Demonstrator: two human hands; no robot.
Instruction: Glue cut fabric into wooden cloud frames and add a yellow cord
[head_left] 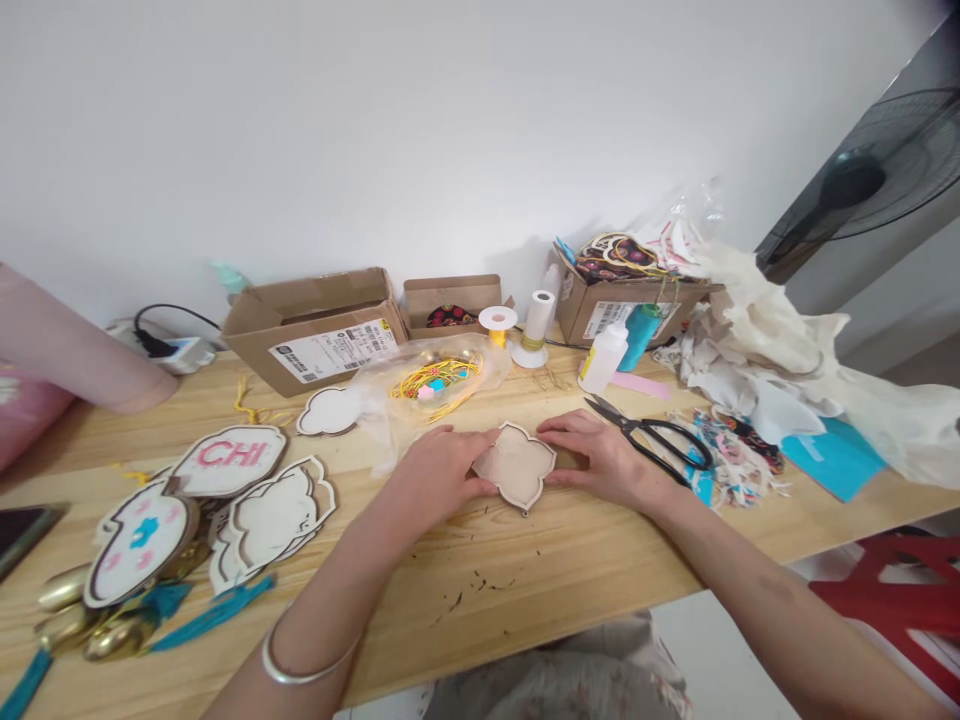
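Observation:
A small scalloped wooden plaque with a raised rim lies at the middle of the table between both hands. My left hand grips its left edge, the thumb below and the fingers above. From the other side my right hand pinches the right edge between thumb and fingers. Black-handled scissors lie with open blades just right of my right hand. Left of my left hand is a stack of pale scalloped frames, beside a plaque lettered "CHI".
Cardboard boxes, thread spools and a white bottle stand along the back. Fabric scraps and crumpled cloth cover the right side. Brass bells with teal tassels lie at front left. Dark bits dot the front.

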